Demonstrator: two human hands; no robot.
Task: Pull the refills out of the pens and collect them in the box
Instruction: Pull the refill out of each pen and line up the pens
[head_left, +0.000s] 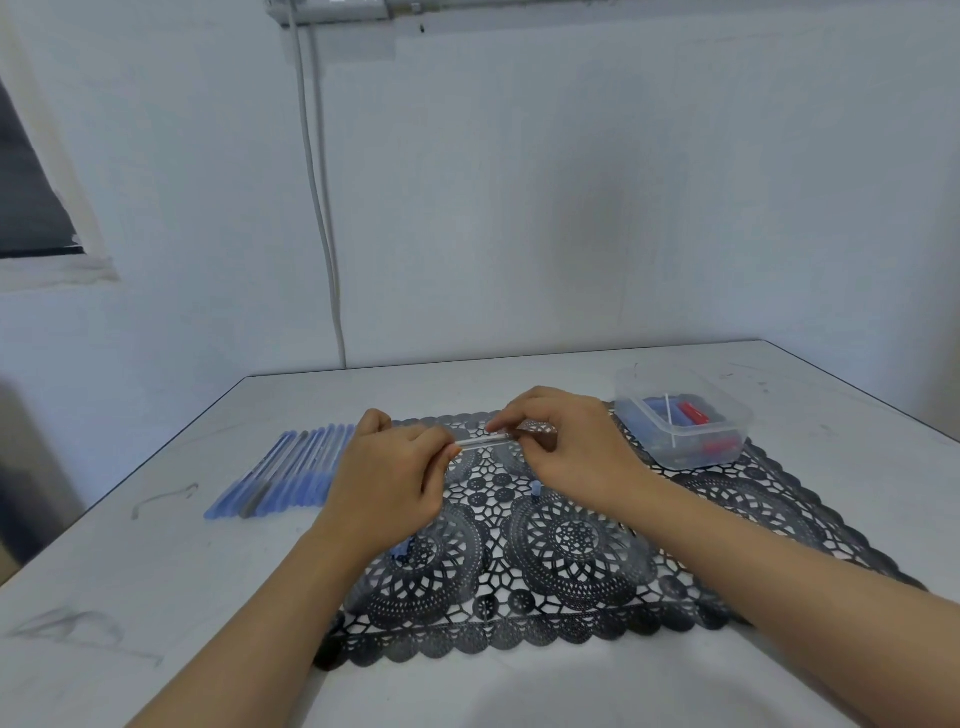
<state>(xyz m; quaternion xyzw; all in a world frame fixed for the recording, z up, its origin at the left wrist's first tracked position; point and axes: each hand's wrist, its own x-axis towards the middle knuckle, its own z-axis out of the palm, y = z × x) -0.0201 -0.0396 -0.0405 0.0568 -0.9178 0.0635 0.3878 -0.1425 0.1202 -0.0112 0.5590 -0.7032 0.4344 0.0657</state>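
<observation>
- A row of blue pens (291, 470) lies side by side on the table (130, 597), just left of the left grip and off the mat; their near ends point toward the person.
- The left grip (387, 478) is raised over the left part of the black lace mat (571, 540). Its fingers are curled and its thumb and fingertips are closed on the left end of a clear pen (480, 440).
- A small blue bit (401, 550) lies on the mat below the left wrist, partly hidden by it.
- The clear pen lies roughly level between the two grips, above the mat and touching both. Whether its refill is inside is too blurred to tell.
- The right grip (566, 441) pinches the pen's right end between thumb and fingertips, with the other fingers curled under.
- A blue cap (536, 487) sits on the mat just below the right grip, apart from it.
- A clear plastic box (685, 431) stands to the right of the right grip, near but not touching it, on the mat's far right corner. It holds red and blue pieces, and a thin white stick (671, 426) leans among them.
</observation>
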